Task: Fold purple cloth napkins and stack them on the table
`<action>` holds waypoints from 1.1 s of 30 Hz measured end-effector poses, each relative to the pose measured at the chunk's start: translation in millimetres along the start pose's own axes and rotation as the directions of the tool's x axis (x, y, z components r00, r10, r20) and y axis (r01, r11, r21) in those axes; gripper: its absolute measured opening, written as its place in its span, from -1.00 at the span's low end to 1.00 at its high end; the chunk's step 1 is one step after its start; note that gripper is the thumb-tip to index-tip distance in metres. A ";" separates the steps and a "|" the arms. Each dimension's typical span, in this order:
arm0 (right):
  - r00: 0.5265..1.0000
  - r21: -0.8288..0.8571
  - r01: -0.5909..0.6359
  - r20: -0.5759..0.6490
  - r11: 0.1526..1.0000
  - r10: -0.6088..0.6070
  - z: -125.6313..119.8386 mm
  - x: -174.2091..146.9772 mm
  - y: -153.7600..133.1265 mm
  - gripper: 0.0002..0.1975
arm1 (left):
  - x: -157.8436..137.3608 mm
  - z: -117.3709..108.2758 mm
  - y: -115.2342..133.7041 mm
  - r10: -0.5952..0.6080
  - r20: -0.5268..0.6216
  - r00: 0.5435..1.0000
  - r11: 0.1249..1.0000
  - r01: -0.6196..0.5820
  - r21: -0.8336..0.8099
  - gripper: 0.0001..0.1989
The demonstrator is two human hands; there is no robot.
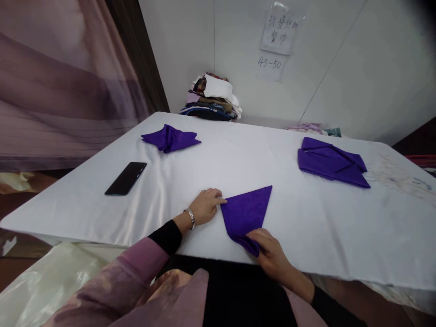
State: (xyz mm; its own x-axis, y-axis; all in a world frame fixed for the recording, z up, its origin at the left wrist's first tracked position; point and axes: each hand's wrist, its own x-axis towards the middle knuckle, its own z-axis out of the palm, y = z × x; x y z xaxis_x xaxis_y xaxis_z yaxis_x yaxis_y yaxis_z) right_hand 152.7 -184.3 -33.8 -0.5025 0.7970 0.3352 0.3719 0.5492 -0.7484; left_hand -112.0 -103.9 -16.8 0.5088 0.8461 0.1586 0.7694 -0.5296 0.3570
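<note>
A folded purple cloth napkin (pixel 247 210) lies on the white-covered table (pixel 231 154) in front of me, with one point toward the far right. At its left corner, the fingertips of my left hand (pixel 206 205) hold the cloth against the table, the index finger stretched onto it and the others curled. My right hand (pixel 270 252) grips the near lower edge, where the fabric is rolled up and slightly lifted. Its thumb is on the near side of the fold; the fingertips are partly hidden by cloth.
A folded purple napkin (pixel 170 138) stands at the back left, and a larger folded purple bundle (pixel 330 162) lies at the right. A black phone (pixel 126 178) rests on the left. Stacked clothes (pixel 213 97) sit behind the table's far edge. Handwritten paper signs (pixel 278 34) hang on the wall.
</note>
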 end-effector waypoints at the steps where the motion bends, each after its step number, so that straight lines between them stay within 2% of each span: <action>1: 1.000 0.028 -0.010 -0.005 1.000 0.010 -1.3 -0.2 -1.2 -0.71 | -0.4 -0.5 -0.5 -0.002 -0.001 1.000 1.000 0.002 -0.005 -0.52; 4: 0.996 0.146 -0.094 0.008 0.985 0.093 -7.7 -0.3 -5.2 -0.76 | -2.1 -1.8 -1.4 0.000 0.011 1.000 0.999 0.001 -0.034 -0.62; 6: 0.976 0.243 -0.212 -0.005 0.947 0.220 -13.3 0.6 -5.9 -0.82 | -2.6 -1.6 -2.3 0.000 0.013 1.000 0.998 0.000 -0.059 -0.66; 9: 0.882 0.415 -0.405 -0.058 0.815 0.468 -21.6 5.5 -1.1 -0.81 | -1.5 1.1 -4.8 -0.023 -0.006 1.000 0.997 0.022 -0.078 -0.72; 11: 0.823 0.531 -0.450 -0.067 0.718 0.565 -26.5 12.1 4.8 -0.78 | 0.6 4.0 -6.5 -0.047 -0.020 0.999 0.996 0.045 -0.082 -0.76; 15: 0.801 0.665 -0.385 -0.103 0.640 0.589 -36.1 31.5 16.7 -0.72 | 6.2 8.4 -8.4 -0.091 -0.038 0.995 0.993 0.088 -0.078 -0.81; 21: 0.786 0.690 -0.402 -0.078 0.602 0.613 -50.0 59.0 33.4 -0.60 | 10.8 9.0 -8.8 -0.131 -0.036 0.991 0.986 0.127 -0.104 -0.76; 27: 0.753 0.576 -0.498 -0.083 0.648 0.653 -55.7 71.2 48.8 -0.69 | 12.5 9.2 -6.8 -0.179 -0.041 0.983 0.976 0.172 -0.137 -0.73; 33: 0.736 0.545 -0.514 -0.116 0.662 0.667 -61.2 83.9 61.8 -0.68 | 15.4 7.4 -2.4 -0.218 -0.046 0.975 0.963 0.207 -0.173 -0.72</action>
State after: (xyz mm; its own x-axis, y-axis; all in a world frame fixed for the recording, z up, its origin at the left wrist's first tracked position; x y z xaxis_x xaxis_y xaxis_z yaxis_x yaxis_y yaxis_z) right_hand 181.2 -68.2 -16.9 -0.0309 0.9820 -0.1861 0.0793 -0.1832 -0.9799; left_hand -103.2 -90.1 -22.0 0.3107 0.9430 0.1188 0.7795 -0.3243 0.5359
